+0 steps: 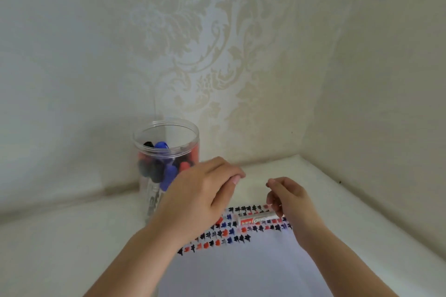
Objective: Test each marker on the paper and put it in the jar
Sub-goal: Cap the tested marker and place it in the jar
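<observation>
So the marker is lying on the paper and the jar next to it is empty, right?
Not quite. The jar isn't empty: the head view shows black, blue and red markers inside it. The marker does lie on the paper.

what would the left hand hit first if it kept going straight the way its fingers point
The left hand points right, toward the right hand. That hand's raised fingertips look first in line across a bare gap, though depth is unclear and it might pass behind them.
</observation>
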Tool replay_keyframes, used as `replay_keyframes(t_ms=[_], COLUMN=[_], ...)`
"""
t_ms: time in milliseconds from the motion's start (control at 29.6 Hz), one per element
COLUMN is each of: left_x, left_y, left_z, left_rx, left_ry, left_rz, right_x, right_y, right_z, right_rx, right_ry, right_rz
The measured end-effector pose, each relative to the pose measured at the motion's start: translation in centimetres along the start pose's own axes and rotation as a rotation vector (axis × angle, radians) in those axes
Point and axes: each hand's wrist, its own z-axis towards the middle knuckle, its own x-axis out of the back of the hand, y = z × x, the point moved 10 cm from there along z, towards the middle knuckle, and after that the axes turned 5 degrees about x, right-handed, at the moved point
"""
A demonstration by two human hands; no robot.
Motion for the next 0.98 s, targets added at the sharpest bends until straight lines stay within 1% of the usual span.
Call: replay_keyframes(t_ms=[101, 202, 304, 337, 405, 439, 506, 540, 607, 641, 709, 776, 844, 877, 911, 979], left_x=[-5.3, -8.9, -11.4, -12.1, -12.8, -12.8, -12.3, -11.5, -9.9, -9.2, -8.5, -8.3, -8.9, -9.5, -10.2, -11.6], left_y=[-0.3, -1.4, -2.7, -3.0, -3.0, -3.0, -2.8, -3.0, -4.1, -4.3, -4.5, -4.5, -4.4, -4.1, -3.8, -3.1], left_z=[-0.8, -1.2, -1.8, -2.0, -2.2, -2.3, -2.2, -2.1, -2.1, -2.2, -2.4, -2.5, -2.6, -2.6, -2.7, -3.0], left_rx=[0.034, 0.099, 0.103, 0.080, 0.036, 0.039, 0.064, 0.112, 0.252, 0.295, 0.332, 0.352, 0.364, 0.356, 0.342, 0.324], left_ry=[-0.164, -0.228, -0.286, -0.305, -0.315, -0.307, -0.263, -0.210, -0.081, -0.033, 0.025, 0.039, -0.038, -0.110, -0.185, -0.297], left_rz=[-0.009, -0.011, 0.097, 0.137, 0.219, 0.230, 0.167, 0.089, -0.081, -0.128, -0.184, -0.239, -0.268, -0.259, -0.253, -0.290], right_x=[2.4, 3.6, 3.1, 2.4, 1.3, 0.8, 0.4, 0.4, 0.2, 0.2, 0.5, 0.2, -0.2, -0.5, -0.7, -1.1], right_y=[0.7, 0.9, 1.4, 1.5, 1.4, 1.0, -0.2, -0.7, -1.1, -1.3, -1.2, 0.0, 1.6, 2.0, 2.0, 1.5], right_z=[-0.1, -0.2, -0.2, -0.2, -0.7, -0.9, -1.6, -2.0, -2.4, -2.4, -2.3, -2.1, -2.1, -2.2, -2.3, -2.7], right_rx=[0.061, 0.169, 0.317, 0.361, 0.442, 0.512, 0.686, 0.763, 0.806, 0.779, 0.637, 0.384, 0.135, 0.065, 0.055, 0.094], right_ry=[0.046, 0.022, -0.030, -0.056, -0.073, -0.062, 0.007, 0.048, 0.044, 0.025, -0.019, -0.123, -0.184, -0.207, -0.237, -0.271], right_rz=[-0.191, -0.385, -0.668, -0.769, -0.920, -0.975, -1.049, -1.059, -0.998, -0.897, -0.620, -0.271, 0.082, 0.192, 0.216, 0.173])
